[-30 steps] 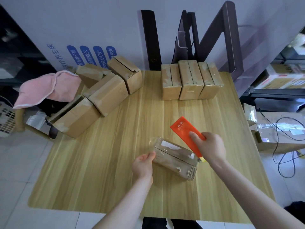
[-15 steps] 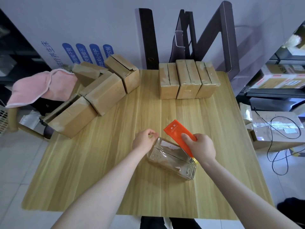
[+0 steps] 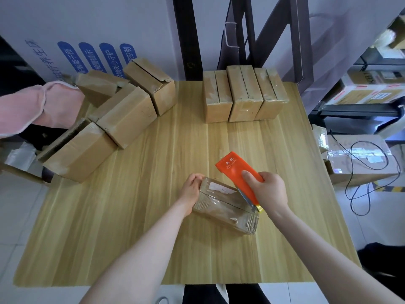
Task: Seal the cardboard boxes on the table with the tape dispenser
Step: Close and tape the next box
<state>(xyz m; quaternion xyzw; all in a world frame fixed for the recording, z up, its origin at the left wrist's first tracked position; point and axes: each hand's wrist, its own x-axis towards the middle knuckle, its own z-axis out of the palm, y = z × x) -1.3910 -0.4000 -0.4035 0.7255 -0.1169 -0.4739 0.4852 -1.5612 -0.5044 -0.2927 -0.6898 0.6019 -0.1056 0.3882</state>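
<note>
1. The right hand (image 3: 267, 191) is clamped round the orange dispenser (image 3: 234, 170), thumb across its face. The dispenser's metal end rests on the right end of the box (image 3: 223, 207). Judging by that tilt, the blade is set on the cardboard to lay or cut tape.
2. The left hand (image 3: 191, 189) curls over the left end of the box and grips it, seemingly to pin it against the pull of the tape.
3. The box lies flat on the tabletop (image 3: 131, 227), between the two hands, its top and sides already glossy with clear tape.
4. Beyond the box and well apart from it, three boxes (image 3: 243, 95) stand in a tight row, taped, likely finished.
5. Beyond the box and to its left sits a loose heap (image 3: 122, 110) of boxes, some with flaps ajar, probably still waiting. Farther left of the box hangs a pink cloth (image 3: 39, 106).
6. A second ago the left hand held the near left corner of the box. It has since gone to the far left end and has hardly shifted in the last half second. The right hand and dispenser have stayed at the right end.
</note>
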